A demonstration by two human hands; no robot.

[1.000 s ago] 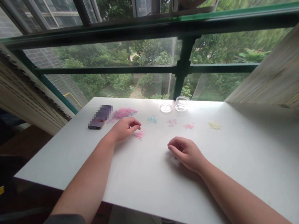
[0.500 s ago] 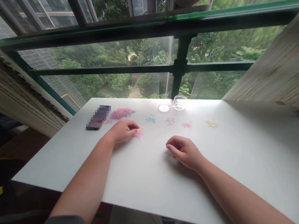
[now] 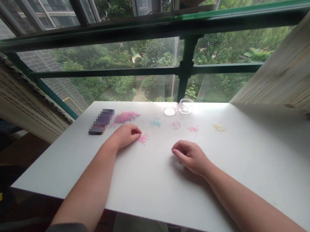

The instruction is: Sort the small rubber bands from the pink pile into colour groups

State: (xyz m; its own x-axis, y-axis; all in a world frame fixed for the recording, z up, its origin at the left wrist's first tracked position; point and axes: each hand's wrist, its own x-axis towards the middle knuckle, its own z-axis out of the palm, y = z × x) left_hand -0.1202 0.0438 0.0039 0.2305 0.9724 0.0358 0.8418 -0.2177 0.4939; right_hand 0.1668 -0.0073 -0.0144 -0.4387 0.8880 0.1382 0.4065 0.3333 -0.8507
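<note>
My left hand (image 3: 129, 134) rests on the white table (image 3: 139, 179), thumb and index fingertip pressed together beside a small pile of pink loops (image 3: 143, 138); whatever they pinch is too small to name. My right hand (image 3: 188, 155) is at the table's middle, its fingers curled with thumb and index tips close, and nothing can be made out in it. Behind the hands lie a larger pink heap (image 3: 126, 117), a teal pile (image 3: 156, 123), a purple pile (image 3: 175, 125), another pink pile (image 3: 193, 128) and a yellow pile (image 3: 220, 127).
A phone (image 3: 101, 122) lies left of the large heap. Near the back edge are a clear round lid (image 3: 169, 111) and a clear round container (image 3: 185, 106). A green-framed window rises behind the table, with curtains on both sides.
My left thumb and index fingertips have come together and shifted slightly left, showing more of the near pink pile. My right hand has barely moved.
</note>
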